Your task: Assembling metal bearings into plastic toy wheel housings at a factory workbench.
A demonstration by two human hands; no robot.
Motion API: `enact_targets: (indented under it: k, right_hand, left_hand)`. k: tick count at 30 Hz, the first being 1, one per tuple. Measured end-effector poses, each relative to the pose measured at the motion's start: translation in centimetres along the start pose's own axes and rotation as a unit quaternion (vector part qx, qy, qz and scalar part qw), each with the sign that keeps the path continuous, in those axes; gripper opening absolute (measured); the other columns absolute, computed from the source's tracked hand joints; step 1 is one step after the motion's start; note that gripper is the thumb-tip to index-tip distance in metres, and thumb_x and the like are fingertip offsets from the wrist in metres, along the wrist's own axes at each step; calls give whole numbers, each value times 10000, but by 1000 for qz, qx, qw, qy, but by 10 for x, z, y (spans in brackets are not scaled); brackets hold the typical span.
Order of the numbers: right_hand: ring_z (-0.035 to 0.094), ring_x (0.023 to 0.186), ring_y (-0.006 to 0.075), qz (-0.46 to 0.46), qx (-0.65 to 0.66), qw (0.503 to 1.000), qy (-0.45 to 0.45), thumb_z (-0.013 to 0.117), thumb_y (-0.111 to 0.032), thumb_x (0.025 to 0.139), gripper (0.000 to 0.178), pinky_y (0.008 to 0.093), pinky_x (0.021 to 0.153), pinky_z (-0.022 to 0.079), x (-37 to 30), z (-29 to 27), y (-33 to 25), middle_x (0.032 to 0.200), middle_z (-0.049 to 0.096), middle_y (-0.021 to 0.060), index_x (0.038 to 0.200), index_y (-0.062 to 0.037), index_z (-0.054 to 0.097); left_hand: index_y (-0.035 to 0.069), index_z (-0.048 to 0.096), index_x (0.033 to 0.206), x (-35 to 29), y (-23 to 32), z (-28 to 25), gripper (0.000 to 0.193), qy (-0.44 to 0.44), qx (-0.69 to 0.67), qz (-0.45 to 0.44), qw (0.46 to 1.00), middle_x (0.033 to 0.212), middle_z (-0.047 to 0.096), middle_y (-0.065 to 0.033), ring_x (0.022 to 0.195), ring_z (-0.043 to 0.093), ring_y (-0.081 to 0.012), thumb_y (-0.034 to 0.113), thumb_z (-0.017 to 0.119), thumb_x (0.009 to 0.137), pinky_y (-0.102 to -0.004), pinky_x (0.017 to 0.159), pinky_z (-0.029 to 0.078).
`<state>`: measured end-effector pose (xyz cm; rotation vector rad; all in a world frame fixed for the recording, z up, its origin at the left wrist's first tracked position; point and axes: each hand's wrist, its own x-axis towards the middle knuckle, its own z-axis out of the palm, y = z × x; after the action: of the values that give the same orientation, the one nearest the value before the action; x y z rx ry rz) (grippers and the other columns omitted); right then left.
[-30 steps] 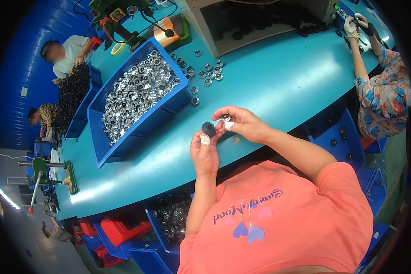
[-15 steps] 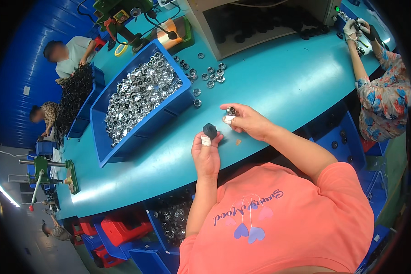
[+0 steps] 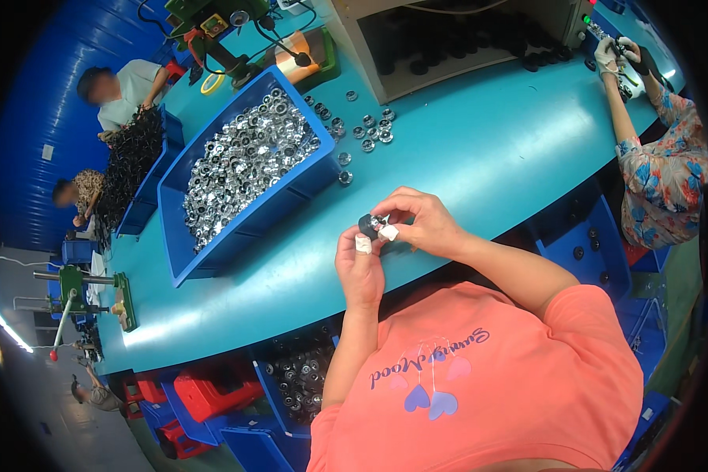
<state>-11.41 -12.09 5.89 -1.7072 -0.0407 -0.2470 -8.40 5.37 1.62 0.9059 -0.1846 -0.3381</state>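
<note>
My left hand [image 3: 360, 263] is closed on a round black part [image 3: 367, 226], with white wrapping on the thumb. Right against it, my right hand [image 3: 422, 223] pinches a small shiny silver ring-like part [image 3: 380, 223], and its thumb is wrapped in white too. The silver part meets the black one between my fingertips; how far it sits inside cannot be made out. Both hands are above the near edge of the teal table [image 3: 480, 161]. A blue bin [image 3: 248, 248] full of similar silver parts stands to the left, and several loose silver parts [image 3: 369, 134] lie beside it.
A grey open-fronted box [image 3: 362, 47] with black parts stands at the back. Green bench machines [image 3: 230, 55] stand on the table. At right a co-worker's gloved hands [image 3: 608, 57] handle something dark. Below the table are a bin of parts [image 3: 300, 385] and red stools [image 3: 216, 387].
My right hand has moved left and brought the silver part up against the black part in my left hand. The left hand has barely shifted.
</note>
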Motion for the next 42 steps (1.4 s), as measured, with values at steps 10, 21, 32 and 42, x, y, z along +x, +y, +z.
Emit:
enact_targets:
  k: [10, 21, 32, 42]
  right_hand:
    - [691, 813, 238, -146, -166, 974, 57, 764, 1, 740, 253, 338, 701, 572, -6, 7, 1, 903, 666, 67, 979, -78, 747]
    - [676, 961, 154, 48, 27, 998, -39, 787, -27, 846, 393, 292, 843, 564, -8, -2, 7, 1110, 629, 71, 1227, -61, 700]
    - [710, 776, 151, 29, 145, 989, 11, 761, -44, 889, 228, 260, 687, 607, -17, 8, -3, 980, 654, 79, 1114, -13, 786]
    - [686, 863, 143, 18, 123, 992, 12, 758, -57, 881, 266, 263, 717, 584, -11, 11, 11, 1008, 672, 64, 1146, -40, 784]
  left_hand:
    - [-38, 514, 1417, -2, 0, 3, 411, -1, 47, -29, 998, 1237, 648, -101, 1094, 640, -174, 166, 588, 1068, -346, 967, 540]
    - [9, 513, 1356, -7, -5, 7, 318, 1, 186, 40, 982, 1150, 631, -66, 976, 639, -128, 169, 551, 1083, -270, 802, 540]
    - [6, 562, 1273, -8, 5, 19, 245, 7, 206, 61, 977, 1046, 648, -66, 827, 642, -130, 135, 577, 1066, -292, 727, 593]
    - [9, 593, 1298, 2, 12, 16, 316, 14, 162, 37, 986, 1047, 667, -60, 868, 657, -130, 136, 674, 1020, -271, 733, 588]
